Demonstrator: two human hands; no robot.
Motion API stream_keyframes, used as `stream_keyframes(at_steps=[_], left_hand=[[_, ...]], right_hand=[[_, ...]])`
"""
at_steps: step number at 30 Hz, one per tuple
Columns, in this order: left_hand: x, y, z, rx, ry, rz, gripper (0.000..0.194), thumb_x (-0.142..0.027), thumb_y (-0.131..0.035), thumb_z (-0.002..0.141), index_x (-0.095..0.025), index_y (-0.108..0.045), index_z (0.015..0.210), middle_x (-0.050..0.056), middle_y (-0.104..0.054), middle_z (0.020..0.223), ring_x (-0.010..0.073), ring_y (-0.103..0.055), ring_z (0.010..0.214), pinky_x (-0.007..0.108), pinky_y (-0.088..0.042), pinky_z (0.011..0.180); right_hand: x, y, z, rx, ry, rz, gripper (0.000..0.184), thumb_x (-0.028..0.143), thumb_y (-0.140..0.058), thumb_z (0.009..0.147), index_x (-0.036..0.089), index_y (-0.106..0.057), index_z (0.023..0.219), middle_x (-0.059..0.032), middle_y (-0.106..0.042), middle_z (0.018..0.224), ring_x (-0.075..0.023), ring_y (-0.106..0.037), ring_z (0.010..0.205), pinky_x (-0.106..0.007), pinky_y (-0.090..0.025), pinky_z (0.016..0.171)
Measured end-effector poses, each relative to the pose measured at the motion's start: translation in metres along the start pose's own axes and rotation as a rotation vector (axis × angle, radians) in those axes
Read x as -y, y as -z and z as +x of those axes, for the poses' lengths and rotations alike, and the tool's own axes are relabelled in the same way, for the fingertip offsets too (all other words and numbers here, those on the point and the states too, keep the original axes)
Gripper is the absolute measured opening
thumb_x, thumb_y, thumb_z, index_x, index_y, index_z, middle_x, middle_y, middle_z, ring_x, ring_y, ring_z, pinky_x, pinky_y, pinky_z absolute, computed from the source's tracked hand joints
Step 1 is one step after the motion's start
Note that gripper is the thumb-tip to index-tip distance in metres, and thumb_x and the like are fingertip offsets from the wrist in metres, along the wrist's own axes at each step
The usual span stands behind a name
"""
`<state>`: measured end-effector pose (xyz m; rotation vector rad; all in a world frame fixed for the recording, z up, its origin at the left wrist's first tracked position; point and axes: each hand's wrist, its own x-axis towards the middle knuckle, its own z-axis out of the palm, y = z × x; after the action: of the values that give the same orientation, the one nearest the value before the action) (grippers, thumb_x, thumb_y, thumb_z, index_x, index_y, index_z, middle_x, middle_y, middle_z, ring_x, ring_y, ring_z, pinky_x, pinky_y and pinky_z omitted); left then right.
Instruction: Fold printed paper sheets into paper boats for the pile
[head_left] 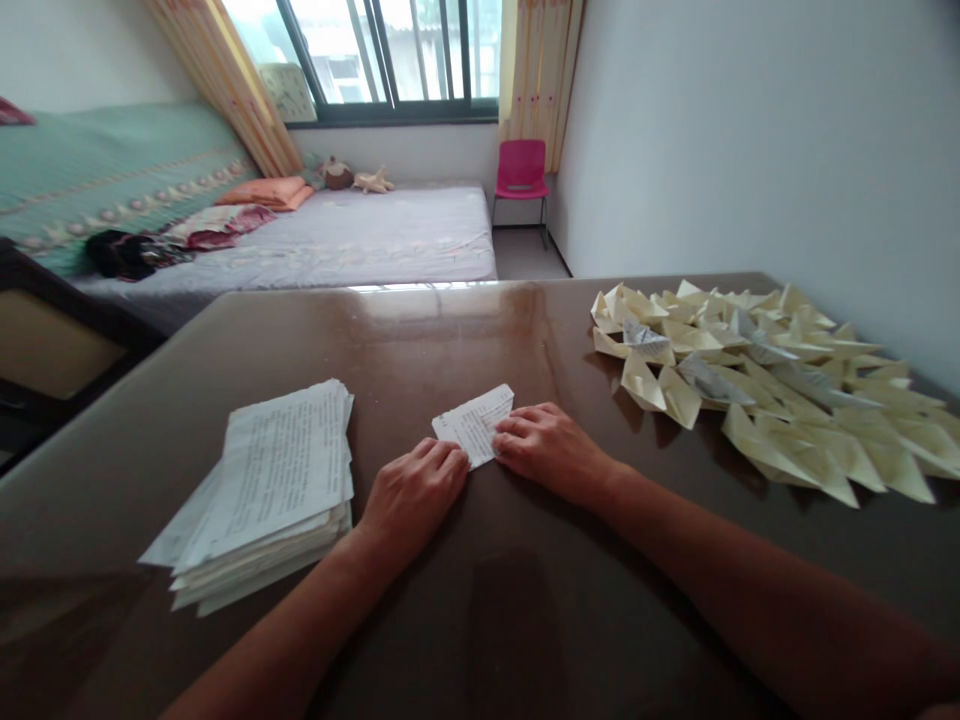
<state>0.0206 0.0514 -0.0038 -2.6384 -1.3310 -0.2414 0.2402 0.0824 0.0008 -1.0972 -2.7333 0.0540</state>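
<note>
A small folded sheet of printed paper (474, 424) lies on the brown table between my two hands. My left hand (420, 480) has its curled fingers on the paper's lower left edge, with the thumb hidden. At the paper's right side, my right hand (551, 450) holds the edge with bent fingers pressed together. To the left of my left hand is a stack of printed sheets (274, 465), its edges uneven. Many folded paper boats (757, 350), mostly cream and a few printed, crowd the right side of the table.
The glossy brown table (420, 350) reflects the window light. Beyond its far edge stands a bed (390, 225) with orange pillows (266, 192) and soft toys. A pink chair (521, 170) is by the window, and a dark chair back (60, 350) is at the left.
</note>
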Motion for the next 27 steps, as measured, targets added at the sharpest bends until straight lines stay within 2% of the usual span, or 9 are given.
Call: stream_keyframes(at_steps=[5,8,11,14,18,23,27], left_hand=[[0.006,-0.003,-0.003,-0.022,-0.006,-0.053,0.024,-0.038,-0.053,0.092,-0.02,-0.061,0.105,0.004,-0.068,0.103,0.0201,-0.06,0.096,0.03,-0.051,0.073],[0.0,0.002,-0.003,0.046,-0.045,0.012,0.02,-0.024,-0.056,0.09,-0.016,-0.062,0.107,0.007,-0.068,0.103,0.0214,-0.061,0.096,0.032,-0.053,0.076],[-0.008,0.007,-0.003,0.131,-0.066,0.091,0.024,-0.01,-0.056,0.086,-0.013,-0.062,0.109,0.009,-0.068,0.105,0.0228,-0.062,0.095,0.033,-0.054,0.074],[-0.011,0.009,-0.001,0.15,-0.056,0.135,0.026,-0.008,-0.054,0.086,-0.012,-0.062,0.11,0.01,-0.067,0.105,0.024,-0.062,0.094,0.034,-0.055,0.071],[-0.008,0.008,0.001,0.164,-0.034,0.12,0.018,-0.008,-0.054,0.086,-0.013,-0.064,0.1,0.009,-0.067,0.1,0.0237,-0.061,0.092,0.033,-0.054,0.07],[-0.003,0.005,0.003,0.108,-0.024,0.126,0.011,-0.009,-0.054,0.087,-0.016,-0.062,0.09,0.006,-0.065,0.092,0.0219,-0.06,0.087,0.03,-0.051,0.065],[-0.005,0.006,0.003,0.009,0.033,0.082,0.012,-0.016,-0.049,0.09,-0.018,-0.058,0.081,0.003,-0.063,0.082,0.0199,-0.059,0.082,0.028,-0.046,0.061]], right_hand=[[0.001,0.001,0.002,0.045,0.083,-0.112,0.017,0.022,-0.049,0.094,0.018,-0.065,0.095,-0.0055,-0.07,0.097,-0.0199,-0.059,0.095,-0.038,-0.033,0.091],[-0.001,-0.001,0.003,0.028,0.083,-0.125,0.019,0.024,-0.047,0.095,0.018,-0.065,0.094,-0.0057,-0.07,0.095,-0.0195,-0.059,0.092,-0.038,-0.031,0.09],[-0.001,-0.003,0.004,0.016,0.078,-0.142,0.02,0.023,-0.047,0.096,0.018,-0.066,0.093,-0.0063,-0.07,0.093,-0.0194,-0.059,0.09,-0.038,-0.031,0.089],[-0.001,-0.005,0.004,0.009,0.076,-0.156,0.022,0.022,-0.046,0.096,0.017,-0.066,0.092,-0.0068,-0.07,0.092,-0.0193,-0.059,0.088,-0.037,-0.031,0.087],[-0.001,-0.005,0.004,0.009,0.076,-0.154,0.021,0.023,-0.046,0.096,0.017,-0.066,0.093,-0.0074,-0.069,0.093,-0.0195,-0.059,0.089,-0.037,-0.031,0.087],[0.002,-0.004,0.003,0.014,0.076,-0.137,0.02,0.022,-0.047,0.095,0.017,-0.066,0.094,-0.0074,-0.07,0.094,-0.0194,-0.06,0.09,-0.038,-0.03,0.09],[0.005,-0.002,0.002,-0.028,0.036,-0.088,0.023,0.03,-0.045,0.096,0.02,-0.065,0.1,-0.0067,-0.07,0.101,-0.0194,-0.06,0.091,-0.038,-0.03,0.093]])
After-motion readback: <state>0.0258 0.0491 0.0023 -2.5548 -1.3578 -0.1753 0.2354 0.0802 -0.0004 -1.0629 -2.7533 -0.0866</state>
